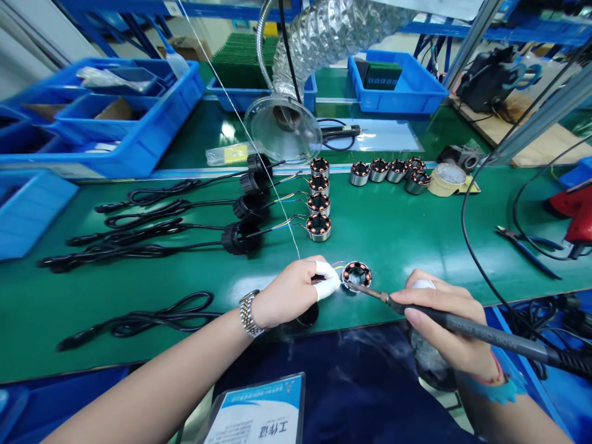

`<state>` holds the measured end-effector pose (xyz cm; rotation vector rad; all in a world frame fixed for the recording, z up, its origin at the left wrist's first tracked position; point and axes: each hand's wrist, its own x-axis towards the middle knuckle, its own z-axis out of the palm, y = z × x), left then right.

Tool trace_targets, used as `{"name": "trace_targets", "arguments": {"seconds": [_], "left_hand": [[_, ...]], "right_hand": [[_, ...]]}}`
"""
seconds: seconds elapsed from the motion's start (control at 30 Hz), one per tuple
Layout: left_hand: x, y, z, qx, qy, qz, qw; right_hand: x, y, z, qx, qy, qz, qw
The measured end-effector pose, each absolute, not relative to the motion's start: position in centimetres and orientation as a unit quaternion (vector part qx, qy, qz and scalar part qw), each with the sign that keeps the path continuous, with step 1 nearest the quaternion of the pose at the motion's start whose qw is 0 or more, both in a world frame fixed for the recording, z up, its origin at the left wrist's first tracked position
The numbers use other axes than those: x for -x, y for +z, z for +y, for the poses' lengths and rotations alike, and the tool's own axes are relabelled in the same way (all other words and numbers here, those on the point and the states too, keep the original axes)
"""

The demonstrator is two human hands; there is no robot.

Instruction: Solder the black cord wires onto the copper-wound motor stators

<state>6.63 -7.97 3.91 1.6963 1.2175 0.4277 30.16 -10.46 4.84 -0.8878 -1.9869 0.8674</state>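
- The wound metal ring (356,276) lies on the green desk (402,237), near its front edge, between the two hands, its round opening facing up.
- The left hand (296,290) is nearer: its white-covered fingertips pinch thin wires (341,283) just beside the ring's left side.
- The right hand (451,320) is closed around the grip of the soldering iron (485,333), farther off to the ring's right.
- The iron's long axis runs leftward from that hand and slightly away from the front edge; its tip meets the ring's near side, though exact contact is unclear.
- A thin white strand (272,185) slants down to the left hand; whether the fingers hold it cannot be told.
- The badge (259,410) carries large characters, apparently 工作证; its finer print is unreadable.
- Lettering on the iron's grip is too blurred to read; no brand is legible.
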Motion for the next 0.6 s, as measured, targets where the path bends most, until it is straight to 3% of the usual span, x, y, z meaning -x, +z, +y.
{"name": "trace_targets", "arguments": {"seconds": [0.6], "left_hand": [[-6.74, 4.02, -7.89, -0.682, 0.171, 0.510, 0.497]], "right_hand": [[-29.47, 5.01, -10.43, 0.336, 0.329, -0.795, 0.383]]}}
